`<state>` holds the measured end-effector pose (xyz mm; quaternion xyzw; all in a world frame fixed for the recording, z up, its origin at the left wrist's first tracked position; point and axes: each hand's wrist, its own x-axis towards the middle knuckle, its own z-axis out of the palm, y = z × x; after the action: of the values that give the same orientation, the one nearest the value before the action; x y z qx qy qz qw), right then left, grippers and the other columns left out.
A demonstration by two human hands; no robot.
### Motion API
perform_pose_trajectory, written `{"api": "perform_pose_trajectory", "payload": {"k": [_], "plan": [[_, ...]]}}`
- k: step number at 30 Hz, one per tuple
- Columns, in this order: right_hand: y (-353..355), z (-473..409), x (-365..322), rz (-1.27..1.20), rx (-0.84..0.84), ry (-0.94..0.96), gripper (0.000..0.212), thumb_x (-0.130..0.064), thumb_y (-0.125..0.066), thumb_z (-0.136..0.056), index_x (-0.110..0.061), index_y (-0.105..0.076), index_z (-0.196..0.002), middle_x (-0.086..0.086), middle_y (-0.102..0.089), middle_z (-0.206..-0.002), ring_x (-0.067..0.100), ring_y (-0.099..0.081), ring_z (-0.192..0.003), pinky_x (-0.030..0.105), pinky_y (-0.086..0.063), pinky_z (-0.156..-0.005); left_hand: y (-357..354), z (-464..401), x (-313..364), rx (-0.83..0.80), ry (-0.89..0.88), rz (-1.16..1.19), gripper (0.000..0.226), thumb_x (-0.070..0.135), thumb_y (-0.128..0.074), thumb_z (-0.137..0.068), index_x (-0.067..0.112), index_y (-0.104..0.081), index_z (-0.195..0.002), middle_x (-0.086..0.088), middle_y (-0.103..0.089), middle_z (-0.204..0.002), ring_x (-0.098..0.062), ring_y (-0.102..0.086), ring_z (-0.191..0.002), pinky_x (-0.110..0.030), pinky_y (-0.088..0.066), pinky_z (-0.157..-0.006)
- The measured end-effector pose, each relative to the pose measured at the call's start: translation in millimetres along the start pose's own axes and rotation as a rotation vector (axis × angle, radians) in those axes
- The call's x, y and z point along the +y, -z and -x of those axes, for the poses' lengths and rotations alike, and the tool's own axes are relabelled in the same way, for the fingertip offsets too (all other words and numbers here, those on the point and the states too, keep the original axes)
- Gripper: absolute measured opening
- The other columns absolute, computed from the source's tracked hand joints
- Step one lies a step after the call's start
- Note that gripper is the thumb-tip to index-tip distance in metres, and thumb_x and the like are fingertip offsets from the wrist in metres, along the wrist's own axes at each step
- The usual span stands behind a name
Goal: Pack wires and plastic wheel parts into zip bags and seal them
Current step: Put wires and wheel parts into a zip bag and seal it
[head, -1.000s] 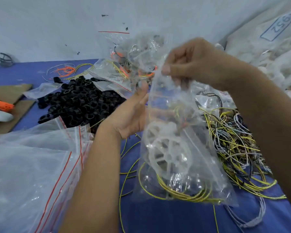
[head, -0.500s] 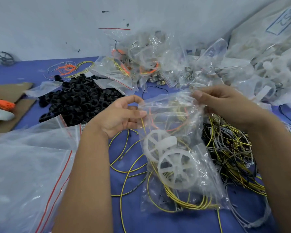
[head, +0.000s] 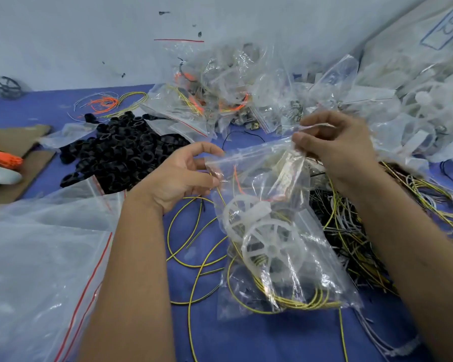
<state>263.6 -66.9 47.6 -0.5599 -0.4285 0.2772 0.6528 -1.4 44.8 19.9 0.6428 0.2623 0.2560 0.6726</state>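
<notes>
Item: clear zip bag [head: 280, 257], held up between both hands over the blue surface [head: 246, 340].

Contents: 2 white plastic wheels [head: 262, 239], a coil of yellow wires [head: 298, 301] at the bottom, 1 orange strand near the top.

Position: the bag hangs downward from its mouth; the zip strip [head: 249, 152] is its long axis, running left to right and rising toward the right.

Left hand [head: 183, 178]: at the lower left end of the strip, thumb and fingers curled, pinching the bag's corner.

Right hand [head: 338, 145]: at the higher right end, pinching the bunched top edge.

Judgement: the mouth looks unsealed. Both hands sit on the strip, 1 at each end, so the seal probably runs along it between them.

Nearby: black rings [head: 120, 155] left, loose wire tangle [head: 377, 231] right, empty zip bags [head: 37, 257] near left.
</notes>
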Motion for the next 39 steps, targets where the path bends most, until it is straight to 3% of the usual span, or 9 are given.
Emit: {"api": "perform_pose_trajectory", "payload": {"k": [3,6,9,15,20,23,28,34,39], "plan": [[-10.2,12.5,7.4,-0.104,0.19,-0.148,0.029,-0.014,-0.079,-0.087,-0.006,-0.065,-0.11,0.009,-0.072,-0.089,0.017,-0.07,-0.072,0.036,-0.061,-0.075,-2.7,-1.3,0.0,0.056,-0.023,0.038,0.051,-0.011,-0.066,-0.066,0.013,-0.063,-0.11,-0.01,-0.07,-0.08,-0.017,-0.062,-0.061,-0.022,-0.051,-0.054],[-12.1,22.1,10.8,0.073,0.103,-0.224,0.027,-0.032,-0.076,-0.09,-0.006,-0.07,-0.094,0.004,-0.07,-0.073,0.015,-0.064,-0.061,0.047,-0.058,-0.067,-5.8,-0.5,1.5,0.04,0.002,0.088,0.042,-0.007,-0.067,-0.07,0.012,-0.063,-0.107,-0.006,-0.07,-0.082,-0.014,-0.065,-0.066,-0.021,-0.05,-0.055],[-13.0,29.1,10.0,0.111,0.092,-0.199,0.031,-0.03,-0.074,-0.093,-0.002,-0.071,-0.081,0.026,-0.068,-0.077,0.026,-0.064,-0.063,0.057,-0.058,-0.071,-11.4,-1.0,1.7,0.036,0.059,0.057,0.022,0.008,-0.083,-0.073,0.013,-0.069,-0.091,-0.001,-0.071,-0.079,-0.011,-0.064,-0.065,-0.02,-0.051,-0.056],[-8.3,28.3,8.2,-0.008,0.106,-0.075,0.021,-0.019,-0.078,-0.088,-0.002,-0.073,-0.078,0.01,-0.071,-0.068,0.025,-0.062,-0.058,0.034,-0.056,-0.056,-1.7,1.5,-0.2,0.138,0.041,0.05,0.024,0.011,-0.076,-0.074,0.018,-0.055,-0.065,-0.003,-0.064,-0.067,-0.01,-0.054,-0.052,-0.017,-0.04,-0.044],[-11.7,30.5,17.4,-0.019,0.078,0.006,0.012,-0.009,-0.071,-0.093,-0.012,-0.075,-0.082,-0.003,-0.071,-0.063,0.007,-0.058,-0.048,0.019,-0.049,-0.046,-4.6,4.4,1.4,0.161,-0.052,-0.068,0.024,0.006,-0.082,-0.067,0.017,-0.063,-0.077,-0.005,-0.068,-0.079,-0.013,-0.061,-0.066,-0.022,-0.052,-0.06],[-14.4,29.9,24.1,0.079,0.028,0.052,0.017,-0.004,-0.064,-0.097,-0.012,-0.076,-0.088,0.005,-0.072,-0.071,0.01,-0.062,-0.057,0.021,-0.053,-0.052,-19.7,-8.2,9.4,0.263,-0.247,-0.237,0.023,0.001,-0.083,-0.079,0.013,-0.065,-0.089,-0.002,-0.068,-0.089,-0.01,-0.061,-0.08,-0.022,-0.051,-0.076],[-15.5,28.7,32.5,0.236,-0.033,0.151,0.012,-0.004,-0.066,-0.095,-0.007,-0.078,-0.097,0.007,-0.077,-0.088,0.026,-0.073,-0.081,0.032,-0.058,-0.075,-70.1,-35.5,23.9,0.278,-0.379,-0.802,0.012,0.026,-0.081,-0.085,0.018,-0.072,-0.084,0.014,-0.069,-0.082,0.0,-0.061,-0.081,-0.017,-0.047,-0.073],[-12.0,28.5,32.3,0.183,0.03,0.138,0.011,-0.013,-0.071,-0.093,-0.017,-0.078,-0.085,0.013,-0.073,-0.072,0.019,-0.065,-0.059,0.031,-0.054,-0.057,-97.7,-41.8,33.0,0.242,-0.371,-1.001,0.024,0.044,-0.072,-0.091,0.02,-0.074,-0.094,0.01,-0.072,-0.09,-0.009,-0.065,-0.092,-0.035,-0.051,-0.089],[-13.2,27.3,26.3,0.059,0.058,0.025,0.018,-0.009,-0.072,-0.092,-0.016,-0.075,-0.076,0.005,-0.069,-0.065,0.015,-0.058,-0.056,0.026,-0.052,-0.053,-90.5,-43.1,32.5,0.239,-0.28,-1.017,0.01,0.021,-0.079,-0.087,0.018,-0.074,-0.095,0.006,-0.069,-0.086,-0.014,-0.067,-0.084,-0.04,-0.056,-0.085]]}}
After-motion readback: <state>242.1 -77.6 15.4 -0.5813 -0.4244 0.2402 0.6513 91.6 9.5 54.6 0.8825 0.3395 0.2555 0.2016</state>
